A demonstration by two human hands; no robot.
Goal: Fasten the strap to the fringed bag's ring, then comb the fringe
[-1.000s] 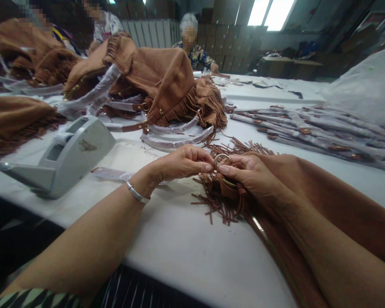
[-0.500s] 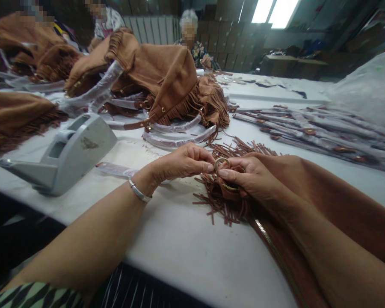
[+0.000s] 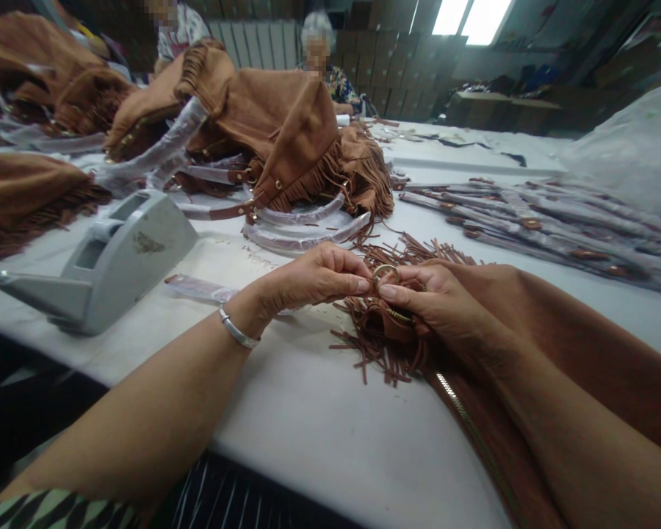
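Note:
A brown fringed bag (image 3: 529, 316) with a metal zipper (image 3: 452, 397) lies on the table under my right forearm. My right hand (image 3: 446, 297) pinches a brass-coloured metal ring (image 3: 385, 270) at the bag's fringed end, thumb and index finger closed on its lower edge. Just left of the ring, my left hand (image 3: 327, 275) is closed in a pinch; what sits between its fingertips is too small to make out, though something brown shows there. Fringe strands (image 3: 374, 356) spread over the table beneath both hands.
A grey tape dispenser (image 3: 126, 257) stands at the left, near a plastic-wrapped strap (image 3: 201, 289). Several finished-looking brown bags (image 3: 286, 125) are heaped behind it. Wrapped straps (image 3: 529, 213) lie at the right beside a clear plastic bundle (image 3: 633, 147). Another person (image 3: 341, 84) sits across the table.
The ring has turned a little and shifted slightly right and up between my hands. My left fingertips, formerly at the ring's edge, now pinch just beside it. The bag stays in place.

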